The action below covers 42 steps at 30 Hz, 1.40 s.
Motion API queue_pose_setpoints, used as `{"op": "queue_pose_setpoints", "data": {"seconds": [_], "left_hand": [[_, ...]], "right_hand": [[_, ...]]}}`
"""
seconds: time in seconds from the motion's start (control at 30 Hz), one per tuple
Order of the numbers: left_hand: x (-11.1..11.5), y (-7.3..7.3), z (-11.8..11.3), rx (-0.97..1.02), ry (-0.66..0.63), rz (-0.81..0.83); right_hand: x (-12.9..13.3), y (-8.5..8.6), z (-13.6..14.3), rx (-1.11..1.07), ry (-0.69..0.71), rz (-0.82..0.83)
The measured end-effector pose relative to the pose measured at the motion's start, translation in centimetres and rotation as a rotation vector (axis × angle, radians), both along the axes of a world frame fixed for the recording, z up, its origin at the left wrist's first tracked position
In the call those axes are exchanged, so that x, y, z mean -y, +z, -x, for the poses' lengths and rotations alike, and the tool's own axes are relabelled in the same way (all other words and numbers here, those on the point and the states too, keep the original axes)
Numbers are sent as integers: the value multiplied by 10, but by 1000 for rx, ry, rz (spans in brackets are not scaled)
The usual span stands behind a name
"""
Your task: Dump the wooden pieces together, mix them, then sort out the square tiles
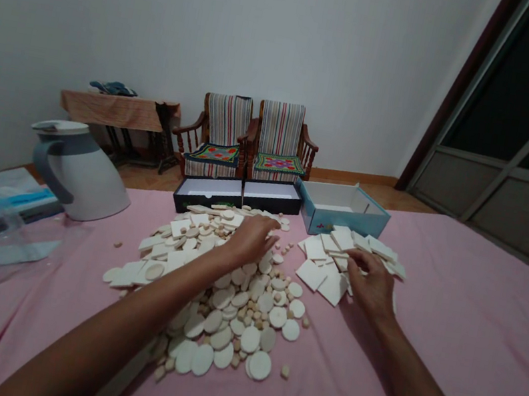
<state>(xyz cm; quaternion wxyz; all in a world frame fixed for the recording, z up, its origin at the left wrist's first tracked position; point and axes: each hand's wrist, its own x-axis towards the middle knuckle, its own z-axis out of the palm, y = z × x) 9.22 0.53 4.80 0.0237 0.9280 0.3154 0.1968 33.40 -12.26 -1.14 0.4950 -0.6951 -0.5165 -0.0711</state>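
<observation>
My left hand (251, 243) reaches over the far side of a large mixed pile, its fingers curved and apart, with nothing seen in them. Beneath it lie pale round discs (249, 339), small wooden cubes (248, 317) and square tiles (178, 259). At the right, my right hand (372, 285) pinches the edge of what looks like a thin white square tile (336, 254), just above a separate heap of square tiles (311, 275). The fingers partly cover that heap.
Behind the piles stand a black box (207, 203) with two white-lined sections and an open light-blue box (345, 224). A white-and-grey jug (90, 179) and clear plastic packaging (1, 255) are at the left. Pink cloth (468, 313) covers the surface. Two armchairs (280, 134) stand beyond.
</observation>
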Motion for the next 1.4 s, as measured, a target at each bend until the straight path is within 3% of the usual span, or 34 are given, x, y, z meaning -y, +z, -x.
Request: {"op": "queue_pose_setpoints", "data": {"seconds": [0.1, 0.27, 0.5, 0.63, 0.73, 0.83, 0.97, 1.03, 1.23, 1.4], "left_hand": [[-39, 5, 21, -271, 257, 5], [-77, 5, 44, -376, 331, 40], [-68, 5, 64, -324, 351, 29], [-57, 13, 73, -109, 292, 51], [-43, 15, 61, 139, 113, 147], [-27, 9, 33, 285, -76, 396], [-14, -1, 3, 395, -163, 617], [-11, -3, -3, 422, -157, 632], [3, -14, -21, 303, -189, 467], [14, -19, -36, 445, -165, 471]], "right_hand": [[-1, -1, 1, 20, 17, 4], [-3, -5, 0, 27, 38, 34], [-3, -9, 1, 34, 31, 59], [-3, -8, 0, 25, 38, 36], [-4, -7, 0, 18, 45, 24], [-4, -7, -1, 24, 45, 23], [-4, -7, 0, 26, 44, 23], [-4, -6, 1, 24, 48, 23], [-3, -2, 3, 14, 47, 23], [-2, -3, 2, 0, 50, 23]]}}
